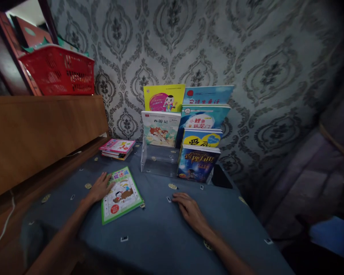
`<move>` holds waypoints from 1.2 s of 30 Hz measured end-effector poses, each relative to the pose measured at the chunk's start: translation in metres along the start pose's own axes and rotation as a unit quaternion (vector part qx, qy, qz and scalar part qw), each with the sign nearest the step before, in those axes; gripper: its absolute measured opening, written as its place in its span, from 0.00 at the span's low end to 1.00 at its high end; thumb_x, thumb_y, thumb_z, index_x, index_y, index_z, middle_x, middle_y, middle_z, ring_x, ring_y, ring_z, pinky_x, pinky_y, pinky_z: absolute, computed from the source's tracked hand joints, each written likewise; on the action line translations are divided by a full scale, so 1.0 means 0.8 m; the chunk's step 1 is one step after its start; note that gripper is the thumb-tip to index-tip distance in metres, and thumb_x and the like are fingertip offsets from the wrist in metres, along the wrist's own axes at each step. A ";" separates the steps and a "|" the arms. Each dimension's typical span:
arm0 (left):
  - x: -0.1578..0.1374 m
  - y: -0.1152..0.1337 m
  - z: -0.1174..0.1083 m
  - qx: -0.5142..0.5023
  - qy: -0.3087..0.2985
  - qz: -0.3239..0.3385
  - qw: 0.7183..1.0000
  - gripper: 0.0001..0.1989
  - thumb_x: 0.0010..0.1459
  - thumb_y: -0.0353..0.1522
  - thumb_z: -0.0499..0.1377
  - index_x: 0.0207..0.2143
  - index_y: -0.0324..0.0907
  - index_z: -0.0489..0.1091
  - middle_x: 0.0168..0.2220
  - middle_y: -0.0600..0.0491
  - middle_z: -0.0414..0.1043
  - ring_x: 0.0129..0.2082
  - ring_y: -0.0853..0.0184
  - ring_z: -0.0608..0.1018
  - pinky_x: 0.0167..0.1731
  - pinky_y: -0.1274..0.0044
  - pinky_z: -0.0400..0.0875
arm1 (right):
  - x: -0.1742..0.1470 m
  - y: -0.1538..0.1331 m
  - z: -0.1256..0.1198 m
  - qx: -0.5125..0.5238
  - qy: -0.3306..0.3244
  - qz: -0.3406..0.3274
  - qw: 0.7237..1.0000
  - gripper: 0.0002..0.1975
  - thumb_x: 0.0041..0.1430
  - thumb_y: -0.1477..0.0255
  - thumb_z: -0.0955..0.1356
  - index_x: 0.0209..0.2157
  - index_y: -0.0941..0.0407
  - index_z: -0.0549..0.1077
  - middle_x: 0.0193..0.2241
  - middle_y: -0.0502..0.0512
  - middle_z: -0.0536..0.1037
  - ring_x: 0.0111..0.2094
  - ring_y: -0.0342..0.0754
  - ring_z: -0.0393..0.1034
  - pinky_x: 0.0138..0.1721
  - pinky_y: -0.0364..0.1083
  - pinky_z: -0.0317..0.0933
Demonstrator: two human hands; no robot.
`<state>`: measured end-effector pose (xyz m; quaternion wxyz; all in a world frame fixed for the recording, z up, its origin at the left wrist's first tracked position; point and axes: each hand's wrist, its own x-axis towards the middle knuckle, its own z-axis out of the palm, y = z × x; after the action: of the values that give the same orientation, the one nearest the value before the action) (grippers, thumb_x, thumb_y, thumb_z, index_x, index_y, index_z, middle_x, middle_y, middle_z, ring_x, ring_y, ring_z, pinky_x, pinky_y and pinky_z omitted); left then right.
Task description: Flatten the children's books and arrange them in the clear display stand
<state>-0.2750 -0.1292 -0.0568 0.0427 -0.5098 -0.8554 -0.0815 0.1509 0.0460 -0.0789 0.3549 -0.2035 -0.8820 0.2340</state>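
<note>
A green-edged children's book (123, 193) lies flat on the dark blue tablecloth (157, 229), cover up. On its left edge rests my left hand (101, 187), fingers stretched out over the cover. To the right, my right hand (189, 208) lies on the cloth with its fingers extended, holding nothing. Beyond both hands stands a clear acrylic book rack (157, 166). Its left side holds a yellow book (160, 95) behind a pale picture book (161, 128). Several books are stepped on the right side, with a dark blue book (196, 164) at the front.
A small stack of books (117, 147) with a pink cover on top sits at the back left. Behind the rack's right side is a black object (221, 177). A red plastic basket (60, 70) stands on a wooden surface (46, 133) at left. Patterned wallpaper backs the table.
</note>
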 end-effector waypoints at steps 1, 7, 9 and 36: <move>-0.005 0.008 0.002 -0.006 -0.001 0.010 1.000 0.31 0.66 0.47 0.47 0.65 0.39 0.61 0.69 0.41 0.59 0.71 0.53 0.57 0.67 0.62 0.56 | 0.000 0.000 0.000 -0.001 -0.003 -0.002 1.000 0.15 0.65 0.74 0.61 0.43 0.54 0.79 0.47 0.62 0.81 0.53 0.56 0.74 0.55 0.63 0.68; -0.024 0.063 0.006 -0.036 -0.001 0.084 0.996 0.31 0.67 0.47 0.48 0.66 0.41 0.59 0.70 0.41 0.56 0.71 0.53 0.56 0.67 0.60 0.55 | 0.005 -0.010 -0.006 -0.020 -0.029 -0.003 0.999 0.16 0.65 0.76 0.61 0.44 0.55 0.79 0.47 0.62 0.81 0.53 0.55 0.74 0.56 0.61 0.67; -0.029 0.084 0.007 -0.035 -0.005 0.108 0.993 0.31 0.68 0.47 0.48 0.67 0.41 0.58 0.70 0.41 0.55 0.72 0.54 0.55 0.68 0.61 0.53 | 0.008 -0.014 -0.009 -0.022 -0.046 0.002 0.999 0.16 0.64 0.77 0.61 0.44 0.56 0.79 0.46 0.61 0.81 0.52 0.53 0.74 0.56 0.59 0.66; -0.024 0.314 0.013 -0.110 -0.046 0.307 0.944 0.32 0.68 0.47 0.52 0.67 0.38 0.56 0.71 0.38 0.51 0.72 0.53 0.53 0.68 0.60 0.53 | 0.012 -0.025 -0.029 -0.070 0.057 -0.037 0.995 0.19 0.61 0.82 0.62 0.46 0.55 0.79 0.46 0.61 0.82 0.52 0.55 0.74 0.54 0.58 0.69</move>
<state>-0.0450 -0.0270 -0.0457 -0.0302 -0.7524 -0.6441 -0.1344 0.1570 0.0413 -0.0481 0.3976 -0.2080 -0.8816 0.1468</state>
